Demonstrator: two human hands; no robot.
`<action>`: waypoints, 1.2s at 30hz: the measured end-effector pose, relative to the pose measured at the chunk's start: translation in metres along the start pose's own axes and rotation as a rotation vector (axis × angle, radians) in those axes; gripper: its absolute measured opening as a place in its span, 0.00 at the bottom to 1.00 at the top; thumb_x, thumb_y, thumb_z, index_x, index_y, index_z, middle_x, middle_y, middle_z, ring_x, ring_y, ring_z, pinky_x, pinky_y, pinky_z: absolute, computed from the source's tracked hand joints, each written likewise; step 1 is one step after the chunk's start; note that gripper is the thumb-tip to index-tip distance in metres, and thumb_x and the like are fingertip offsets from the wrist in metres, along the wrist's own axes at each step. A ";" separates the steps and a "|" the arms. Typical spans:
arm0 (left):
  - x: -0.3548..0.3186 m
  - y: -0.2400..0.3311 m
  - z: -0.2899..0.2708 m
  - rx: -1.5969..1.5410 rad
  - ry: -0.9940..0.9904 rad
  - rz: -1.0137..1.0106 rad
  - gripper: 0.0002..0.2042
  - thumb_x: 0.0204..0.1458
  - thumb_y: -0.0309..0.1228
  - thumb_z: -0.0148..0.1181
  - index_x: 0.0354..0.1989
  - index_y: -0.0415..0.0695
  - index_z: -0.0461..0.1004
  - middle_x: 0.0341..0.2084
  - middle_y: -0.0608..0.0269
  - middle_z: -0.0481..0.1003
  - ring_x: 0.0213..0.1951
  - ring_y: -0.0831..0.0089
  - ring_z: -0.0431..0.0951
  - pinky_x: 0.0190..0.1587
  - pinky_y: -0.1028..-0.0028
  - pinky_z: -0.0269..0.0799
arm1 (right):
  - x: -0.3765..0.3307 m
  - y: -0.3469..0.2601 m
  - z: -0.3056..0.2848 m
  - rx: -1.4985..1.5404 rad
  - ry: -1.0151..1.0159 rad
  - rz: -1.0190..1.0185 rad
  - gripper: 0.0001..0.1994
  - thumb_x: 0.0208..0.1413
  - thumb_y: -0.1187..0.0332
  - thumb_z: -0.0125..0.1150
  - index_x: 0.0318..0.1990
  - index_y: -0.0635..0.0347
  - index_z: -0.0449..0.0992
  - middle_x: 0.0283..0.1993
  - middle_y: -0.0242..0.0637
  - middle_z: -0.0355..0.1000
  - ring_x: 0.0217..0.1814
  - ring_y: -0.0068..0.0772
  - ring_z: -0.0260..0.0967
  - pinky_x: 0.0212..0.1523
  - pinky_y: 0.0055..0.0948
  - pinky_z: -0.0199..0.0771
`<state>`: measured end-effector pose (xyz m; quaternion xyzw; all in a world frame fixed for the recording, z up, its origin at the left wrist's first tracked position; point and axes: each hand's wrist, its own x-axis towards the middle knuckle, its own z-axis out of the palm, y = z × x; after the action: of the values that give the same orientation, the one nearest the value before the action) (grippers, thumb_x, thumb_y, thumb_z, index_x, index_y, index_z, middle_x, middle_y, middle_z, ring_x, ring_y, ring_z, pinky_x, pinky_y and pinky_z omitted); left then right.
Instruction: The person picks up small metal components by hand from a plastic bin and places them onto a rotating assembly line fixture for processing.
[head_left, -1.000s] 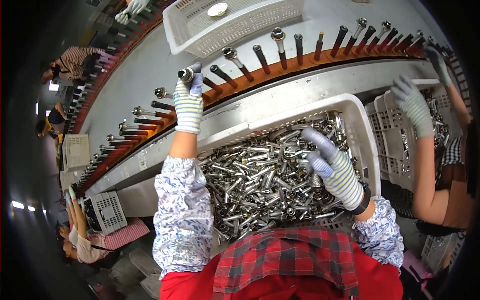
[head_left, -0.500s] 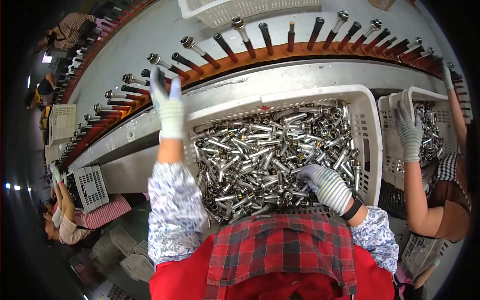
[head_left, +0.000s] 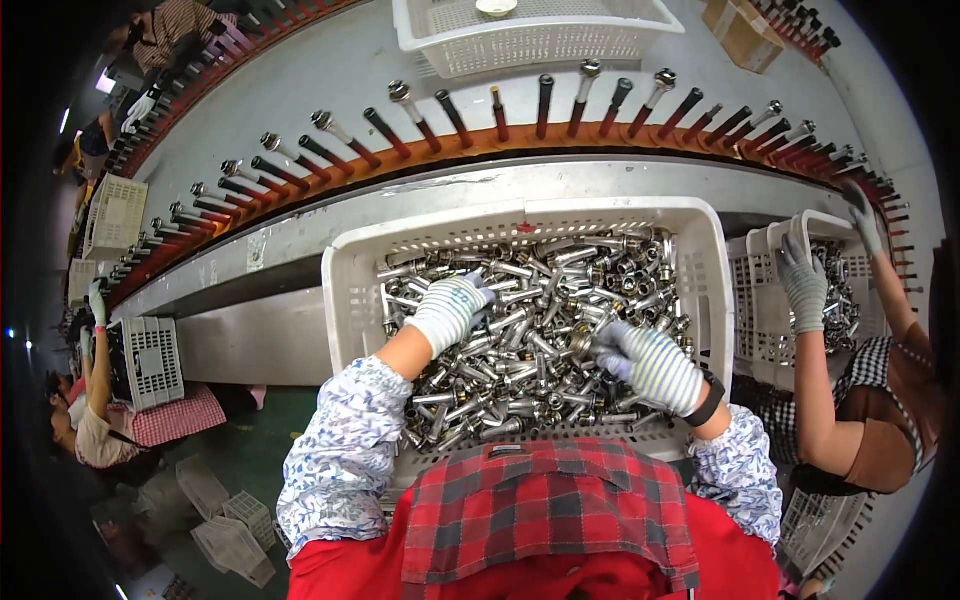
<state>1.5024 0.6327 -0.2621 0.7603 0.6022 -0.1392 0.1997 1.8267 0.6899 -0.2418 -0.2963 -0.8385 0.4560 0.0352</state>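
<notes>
A white plastic crate [head_left: 520, 215] in front of me is heaped with short shiny metal fittings [head_left: 540, 290]. Both my hands wear striped knit gloves and are down in the heap. My left hand [head_left: 450, 310] rests on the left side of the pile with its fingers curled into the fittings. My right hand [head_left: 650, 365] is at the lower right of the pile, closed around a fitting whose end shows at its fingertips. Beyond the crate runs a curved orange rail [head_left: 500, 140] of dark pegs, several of them capped with metal fittings.
A co-worker at the right has one gloved hand [head_left: 805, 285] in a second white crate [head_left: 760, 300] of fittings and the other at the pegs. A white basket [head_left: 540, 35] and a cardboard box [head_left: 740, 30] sit beyond the rail. Grey crates [head_left: 150, 360] and other people are at the left.
My left hand has come down from the pegs on the rail into the crate's pile. My right hand has stayed in the pile and shifted a little. The view has tilted downward.
</notes>
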 end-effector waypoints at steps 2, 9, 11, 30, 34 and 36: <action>-0.005 0.005 -0.020 -0.376 0.327 -0.025 0.14 0.43 0.28 0.64 0.40 0.43 0.74 0.39 0.56 0.74 0.39 0.62 0.76 0.43 0.68 0.74 | 0.011 -0.002 -0.025 0.812 0.089 -0.011 0.17 0.56 0.58 0.57 0.44 0.63 0.68 0.36 0.44 0.76 0.33 0.34 0.74 0.35 0.30 0.73; 0.081 -0.055 -0.148 -1.051 0.992 -0.006 0.08 0.56 0.27 0.54 0.43 0.42 0.74 0.27 0.69 0.72 0.28 0.81 0.71 0.33 0.79 0.70 | 0.111 0.052 -0.097 1.101 0.790 -0.140 0.18 0.58 0.55 0.56 0.44 0.63 0.73 0.40 0.41 0.75 0.35 0.23 0.72 0.37 0.20 0.73; 0.107 -0.111 -0.156 -0.996 1.080 -0.095 0.10 0.57 0.31 0.54 0.43 0.41 0.73 0.35 0.64 0.77 0.26 0.82 0.69 0.30 0.80 0.69 | 0.157 0.070 -0.121 0.971 0.952 -0.117 0.18 0.58 0.55 0.56 0.45 0.61 0.75 0.41 0.38 0.75 0.33 0.21 0.73 0.35 0.18 0.73; 0.054 -0.249 -0.067 -0.759 1.211 -0.499 0.21 0.54 0.31 0.55 0.55 0.38 0.62 0.35 0.62 0.73 0.27 0.77 0.71 0.30 0.77 0.70 | 0.315 0.056 -0.047 -0.044 0.858 -0.159 0.18 0.57 0.61 0.53 0.53 0.58 0.69 0.46 0.47 0.72 0.46 0.50 0.71 0.49 0.37 0.71; 0.038 -0.103 -0.054 -0.797 0.989 -0.336 0.13 0.50 0.27 0.57 0.44 0.41 0.72 0.27 0.61 0.74 0.31 0.72 0.73 0.37 0.73 0.70 | 0.237 0.025 -0.008 -0.417 0.476 -0.662 0.11 0.45 0.72 0.56 0.39 0.56 0.72 0.31 0.35 0.72 0.27 0.37 0.70 0.25 0.35 0.71; 0.046 -0.054 -0.045 -0.044 0.768 0.161 0.08 0.48 0.30 0.56 0.36 0.43 0.73 0.26 0.53 0.75 0.30 0.59 0.76 0.34 0.63 0.73 | 0.221 0.029 0.032 -0.436 0.381 -0.658 0.10 0.45 0.70 0.53 0.38 0.57 0.71 0.33 0.34 0.71 0.32 0.34 0.69 0.29 0.34 0.71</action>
<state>1.4596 0.7038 -0.2504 0.7974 0.5744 0.1844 -0.0136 1.6483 0.7950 -0.3300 -0.0926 -0.9434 0.1698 0.2693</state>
